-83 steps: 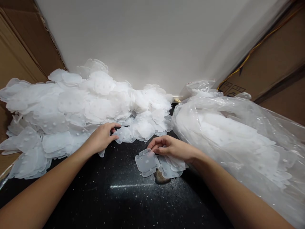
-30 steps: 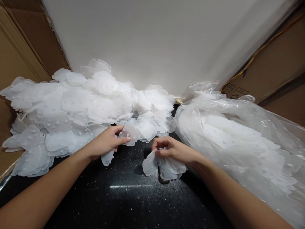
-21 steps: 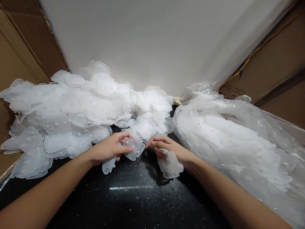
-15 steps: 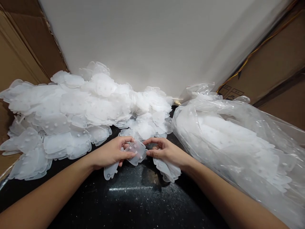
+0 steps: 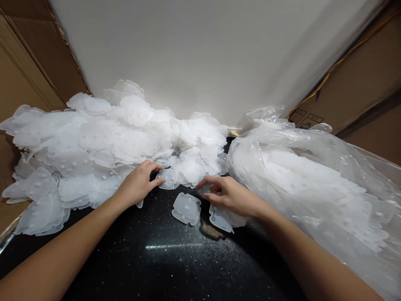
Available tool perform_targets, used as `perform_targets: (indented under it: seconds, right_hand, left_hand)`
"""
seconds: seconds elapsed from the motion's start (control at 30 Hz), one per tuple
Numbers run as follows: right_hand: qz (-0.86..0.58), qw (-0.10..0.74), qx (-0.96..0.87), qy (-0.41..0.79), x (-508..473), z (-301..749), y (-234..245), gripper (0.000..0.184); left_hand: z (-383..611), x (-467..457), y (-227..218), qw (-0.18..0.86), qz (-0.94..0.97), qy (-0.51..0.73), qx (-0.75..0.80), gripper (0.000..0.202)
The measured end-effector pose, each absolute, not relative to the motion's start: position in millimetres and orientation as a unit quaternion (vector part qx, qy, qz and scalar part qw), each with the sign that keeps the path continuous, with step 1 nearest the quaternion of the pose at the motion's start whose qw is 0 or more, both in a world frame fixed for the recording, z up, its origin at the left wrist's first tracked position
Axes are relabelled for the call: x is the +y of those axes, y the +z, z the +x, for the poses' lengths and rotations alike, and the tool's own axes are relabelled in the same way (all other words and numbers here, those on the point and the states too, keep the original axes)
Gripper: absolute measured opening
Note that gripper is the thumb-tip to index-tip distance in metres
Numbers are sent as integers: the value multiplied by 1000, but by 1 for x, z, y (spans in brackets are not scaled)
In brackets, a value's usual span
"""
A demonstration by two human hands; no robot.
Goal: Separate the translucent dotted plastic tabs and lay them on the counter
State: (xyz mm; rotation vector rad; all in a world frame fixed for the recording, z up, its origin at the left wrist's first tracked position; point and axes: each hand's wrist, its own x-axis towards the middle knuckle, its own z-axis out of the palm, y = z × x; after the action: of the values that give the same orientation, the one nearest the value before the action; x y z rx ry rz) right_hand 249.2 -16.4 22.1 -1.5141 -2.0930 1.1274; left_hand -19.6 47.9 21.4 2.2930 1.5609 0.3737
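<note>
My left hand [image 5: 139,184] is at the front of the heap, thumb and forefinger parted beside a loose translucent plastic piece [image 5: 167,179]. Under its palm shows the corner of another plastic piece [image 5: 140,204], apparently held by the curled fingers, which are hidden. A single plastic piece [image 5: 186,208], roughly square with rounded lobes and small raised studs, lies flat on the black table between my hands. My right hand [image 5: 230,194] has its forefinger stretched out and the other fingers curled over a small stack of plastic pieces [image 5: 223,218].
A big heap of the same pieces [image 5: 94,138] spreads across the left and back. To the right lies a clear plastic bag [image 5: 313,144] full of more. Cardboard boxes [image 5: 28,54] flank the speckled black table [image 5: 150,267], and a pale wall [image 5: 200,58] stands behind.
The piece between my hands has been let go and now lies on the table. My left hand has moved left and back towards the heap; my right hand has shifted slightly right with its stack.
</note>
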Motion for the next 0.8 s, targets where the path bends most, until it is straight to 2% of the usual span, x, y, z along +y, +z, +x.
perform_targets:
  seconds: [0.17, 0.43, 0.8]
  right_hand:
    - [-575, 157, -696, 401, -13, 251, 14, 29]
    - [-572, 165, -691, 410, -13, 248, 13, 25]
    - [-555, 203, -692, 414, -15, 246, 13, 21]
  left_hand:
    - [-18, 45, 21, 177, 805, 67, 562, 38]
    - [-21, 47, 19, 203, 811, 52, 546, 47]
    - [-24, 47, 17, 217, 815, 71, 533, 36]
